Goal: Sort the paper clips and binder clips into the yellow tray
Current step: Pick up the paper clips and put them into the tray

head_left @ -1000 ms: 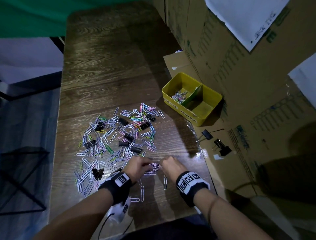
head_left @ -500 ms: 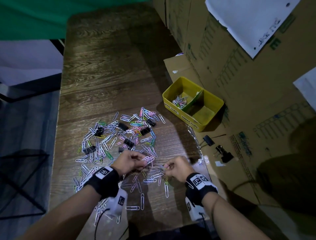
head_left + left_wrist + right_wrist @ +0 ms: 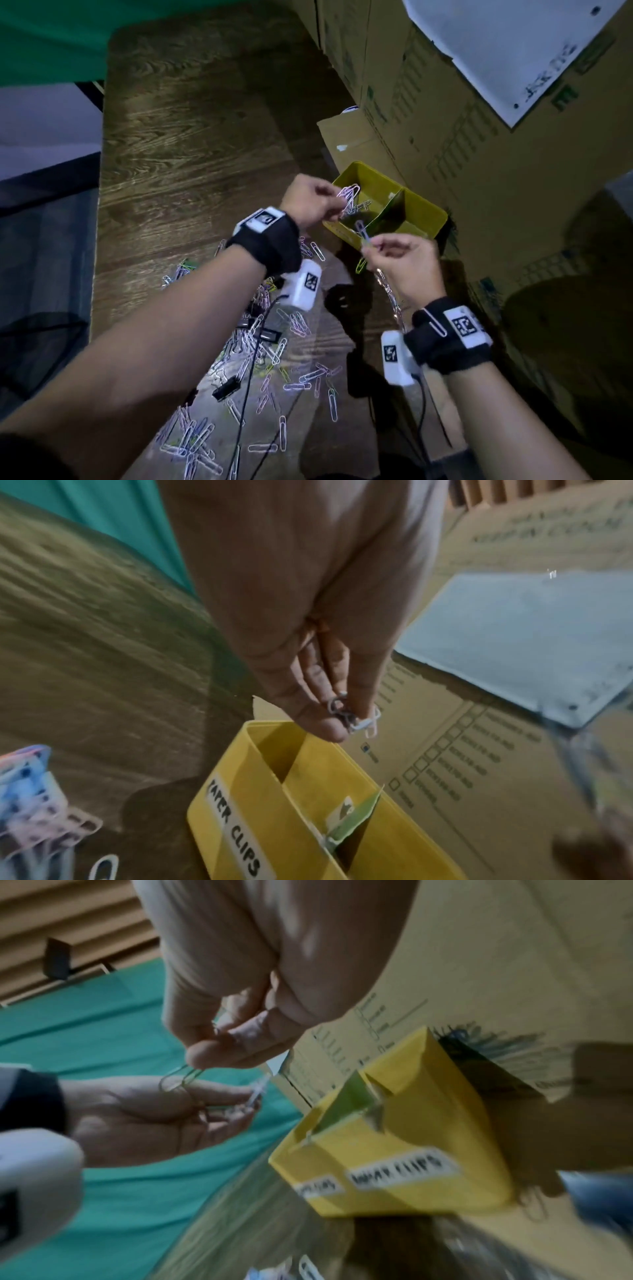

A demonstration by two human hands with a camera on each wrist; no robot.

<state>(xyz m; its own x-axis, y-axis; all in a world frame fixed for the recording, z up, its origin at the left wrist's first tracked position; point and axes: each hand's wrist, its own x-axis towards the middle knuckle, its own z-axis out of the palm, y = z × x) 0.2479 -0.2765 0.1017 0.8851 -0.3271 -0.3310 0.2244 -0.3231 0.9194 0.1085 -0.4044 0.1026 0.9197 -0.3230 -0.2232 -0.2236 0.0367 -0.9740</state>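
Where clips lie: wooden table (image 3: 191,164).

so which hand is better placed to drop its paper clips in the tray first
Left. The left hand pinches its paper clips right above the yellow tray's near compartment, labelled paper clips. The right hand holds its clips short of the tray's front wall.

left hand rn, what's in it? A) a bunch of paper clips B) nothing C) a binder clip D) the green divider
A: the left hand pinches a bunch of paper clips above the yellow tray, over the end with the PAPER CLIPS label.
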